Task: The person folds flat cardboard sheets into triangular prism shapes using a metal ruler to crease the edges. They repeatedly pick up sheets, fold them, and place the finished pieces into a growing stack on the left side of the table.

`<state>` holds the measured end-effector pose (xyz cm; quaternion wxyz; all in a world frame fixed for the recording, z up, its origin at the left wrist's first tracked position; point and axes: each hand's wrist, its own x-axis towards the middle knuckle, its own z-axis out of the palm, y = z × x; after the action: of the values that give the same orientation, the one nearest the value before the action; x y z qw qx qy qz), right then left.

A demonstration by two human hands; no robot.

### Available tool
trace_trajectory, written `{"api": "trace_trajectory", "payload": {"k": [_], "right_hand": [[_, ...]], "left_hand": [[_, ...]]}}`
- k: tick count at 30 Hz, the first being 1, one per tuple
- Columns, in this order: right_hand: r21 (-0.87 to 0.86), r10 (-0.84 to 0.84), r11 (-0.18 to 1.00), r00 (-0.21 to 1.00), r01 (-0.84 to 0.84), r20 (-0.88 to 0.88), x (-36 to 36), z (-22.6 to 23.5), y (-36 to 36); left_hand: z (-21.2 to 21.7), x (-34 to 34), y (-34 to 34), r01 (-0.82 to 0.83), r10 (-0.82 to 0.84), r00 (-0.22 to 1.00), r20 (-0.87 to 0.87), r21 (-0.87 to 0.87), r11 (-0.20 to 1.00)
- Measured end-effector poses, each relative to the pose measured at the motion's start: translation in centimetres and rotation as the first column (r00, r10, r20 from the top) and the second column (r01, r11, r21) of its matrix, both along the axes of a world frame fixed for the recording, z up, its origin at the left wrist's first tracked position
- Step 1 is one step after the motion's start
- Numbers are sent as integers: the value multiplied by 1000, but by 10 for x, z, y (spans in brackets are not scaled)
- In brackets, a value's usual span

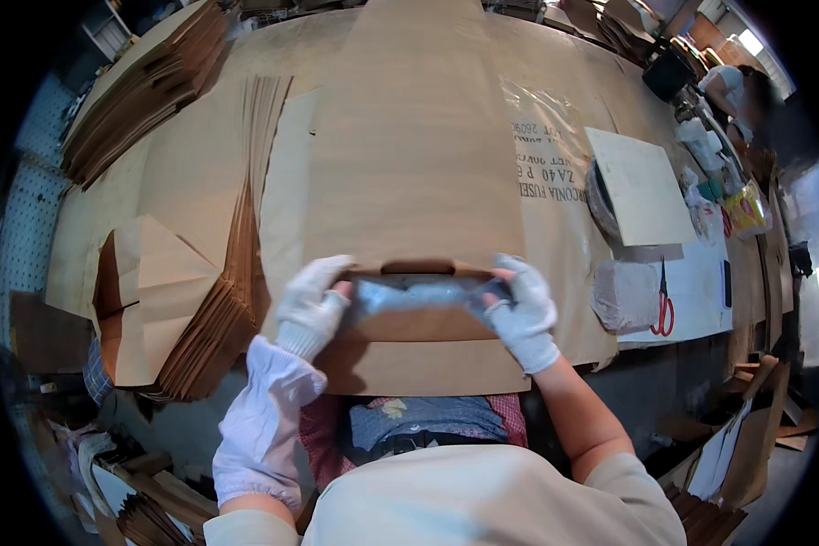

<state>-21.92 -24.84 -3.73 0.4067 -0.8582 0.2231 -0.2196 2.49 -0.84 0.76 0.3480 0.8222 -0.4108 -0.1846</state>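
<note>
Brown paper bag (414, 182) lies lengthwise on the desk (282, 45); the left hand (314, 300) and right hand (526, 309) grip its near mouth's sides between fingers. Opening seems partial: the mouth gapes, bluish inside, while the body lies flat. Left, a folded stack (209, 337) waits.

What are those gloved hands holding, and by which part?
Folded brown paper, maybe a bag: the left hand grips the left end of its open edge, and the right hand the right end.

Workshop | broad worktable (573, 64) | stacked brown sheets (155, 96) | red-handled scissors (662, 308) | perforated wall panel (29, 214)
</note>
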Motion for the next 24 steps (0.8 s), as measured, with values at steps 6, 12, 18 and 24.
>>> {"api": "trace_trajectory", "payload": {"k": [6,12,18,24], "right_hand": [[-364,-24,919,900,-152,-436,26,42,-15],[56,-336,932,909,359,-248,23,1,-114],[-186,-56,983,957,2,-284,-27,11,-23],[157,-1,986,940,58,-341,39,35,14]], "left_hand": [[41,-2,-3,-211,127,976,175,646,734],[11,20,9,-180,145,983,109,514,839],[9,12,51,-458,481,873,-84,201,866],[153,79,52,5,135,721,679,-201,980]]}}
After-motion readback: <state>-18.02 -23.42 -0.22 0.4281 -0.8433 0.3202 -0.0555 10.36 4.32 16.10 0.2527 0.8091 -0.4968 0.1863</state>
